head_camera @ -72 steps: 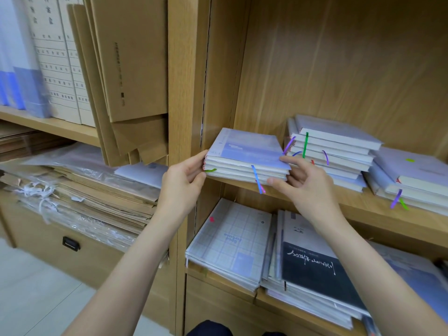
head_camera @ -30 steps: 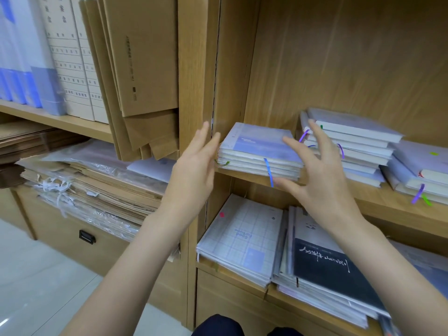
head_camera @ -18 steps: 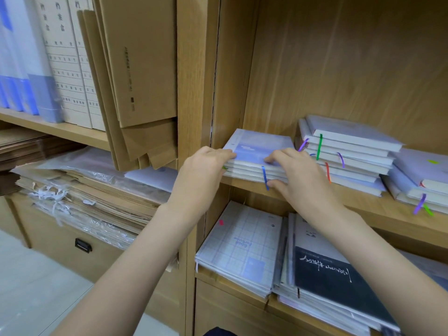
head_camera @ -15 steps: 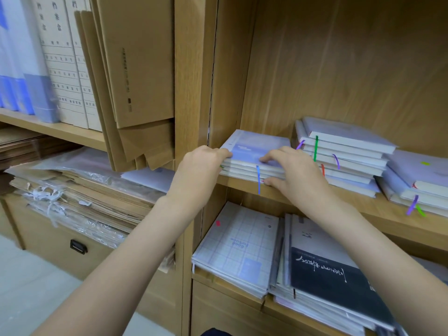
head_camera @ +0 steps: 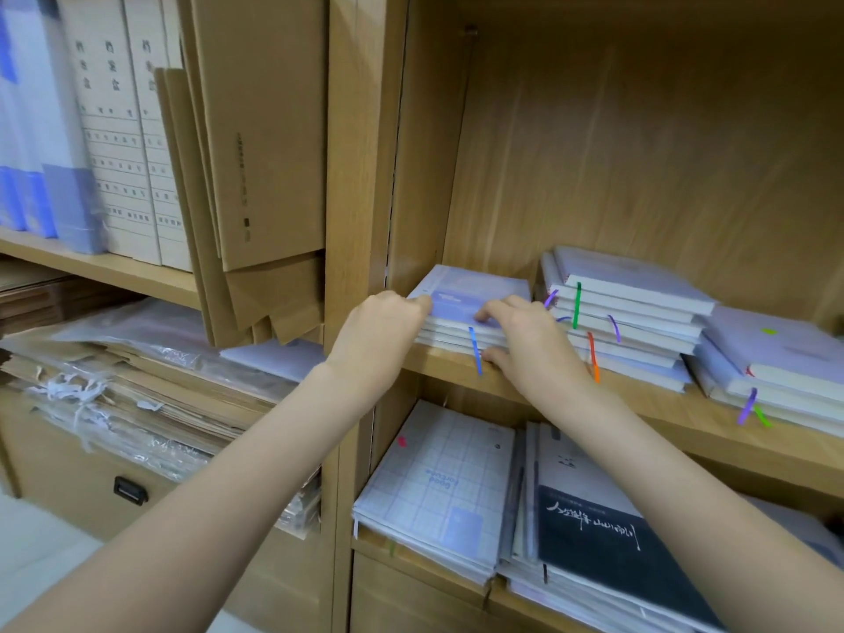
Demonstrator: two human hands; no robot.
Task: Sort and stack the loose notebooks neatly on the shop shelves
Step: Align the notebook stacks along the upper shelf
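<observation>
While both hands grip it, the notebook stack [head_camera: 461, 312] sits on the shelf [head_camera: 648, 404].
Left hand [head_camera: 381, 331] and right hand [head_camera: 525, 340] curl fingers over its top.

A low stack of lilac notebooks [head_camera: 466, 312] lies flat at the shelf's [head_camera: 639, 399] far left, a blue ribbon hanging over its near edge. Right of it sits a taller stack [head_camera: 635, 312], then another [head_camera: 776, 363], ribbons dangling.

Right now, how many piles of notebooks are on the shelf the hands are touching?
3: the left pile under both hands, the middle pile, and the right pile at the frame edge; more may be hidden.
</observation>
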